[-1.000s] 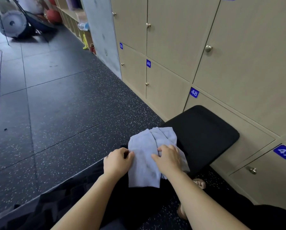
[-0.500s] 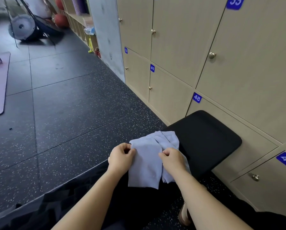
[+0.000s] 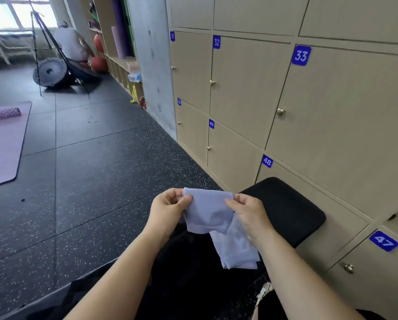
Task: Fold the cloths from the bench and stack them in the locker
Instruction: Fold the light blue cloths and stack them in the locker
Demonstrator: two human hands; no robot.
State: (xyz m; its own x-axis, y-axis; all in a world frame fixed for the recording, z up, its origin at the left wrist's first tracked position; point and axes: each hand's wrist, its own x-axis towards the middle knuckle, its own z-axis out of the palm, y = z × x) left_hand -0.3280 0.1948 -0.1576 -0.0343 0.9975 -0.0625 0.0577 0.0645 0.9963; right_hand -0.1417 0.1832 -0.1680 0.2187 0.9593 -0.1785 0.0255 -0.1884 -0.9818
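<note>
A pale lavender cloth (image 3: 213,215) hangs in the air in front of me, above the near end of the black padded bench (image 3: 288,209). My left hand (image 3: 170,210) pinches its upper left corner. My right hand (image 3: 248,213) pinches the upper right corner. The cloth's lower part droops down to the right, partly doubled over. The beige lockers (image 3: 327,125) along the right wall all have their doors closed.
Numbered locker doors with round knobs (image 3: 280,111) line the right side. Dark speckled rubber floor (image 3: 96,176) spreads to the left. A pink mat (image 3: 2,144) lies at far left. Gym gear and shelves (image 3: 115,56) stand at the back.
Both hands have lifted the cloth off the bench and pulled its top edge taut between them. The view has tilted upward, showing more lockers.
</note>
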